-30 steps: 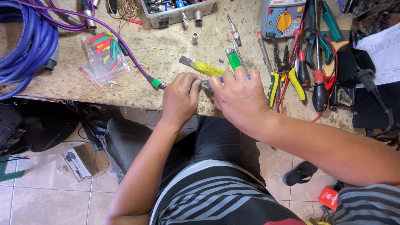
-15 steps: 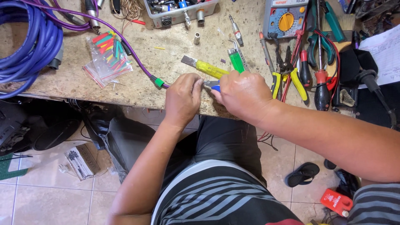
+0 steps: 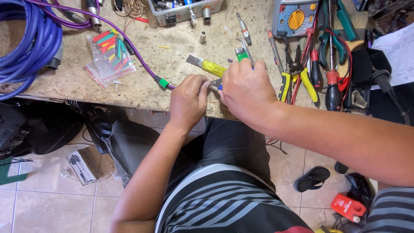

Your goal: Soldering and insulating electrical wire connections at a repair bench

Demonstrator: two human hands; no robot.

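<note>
Purple cable (image 3: 129,45) running in from the big coil (image 3: 26,47) at 10 o'clock, crossing the speckled stone bench (image 3: 181,51) and ending at a green sleeve (image 3: 163,82) right next to the left hand (image 3: 188,102). Left hand parked at the bench's front edge, dead centre, fingers curled in and pinching the cable's end, with a small metal connector piece (image 3: 215,82) poking out between thumb and forefinger. Right hand (image 3: 248,92) butted up against it at 3 o'clock, fingers closed over the same little metal bit plus something with a blue tip; can't tell exactly what's in that grip since the knuckles hide it. Yellow-handled chisel-type blade (image 3: 208,66) lying just past the hands at 12 o'clock, green-handled tool (image 3: 242,54) beside it. Bag of coloured heat-shrink sleeves (image 3: 108,57) off at 10 o'clock. Pliers with yellow grips (image 3: 297,82) just right of the right hand, red and green-handled cutters (image 3: 332,64) further out at 2 o'clock, yellow-dial multimeter (image 3: 294,18) at 1 o'clock. Clear parts tray (image 3: 185,11) up at 12. Down below, striped shirt (image 3: 224,203), tiled floor (image 3: 51,203), a black sandal (image 3: 312,178) at 4 o'clock.
</note>
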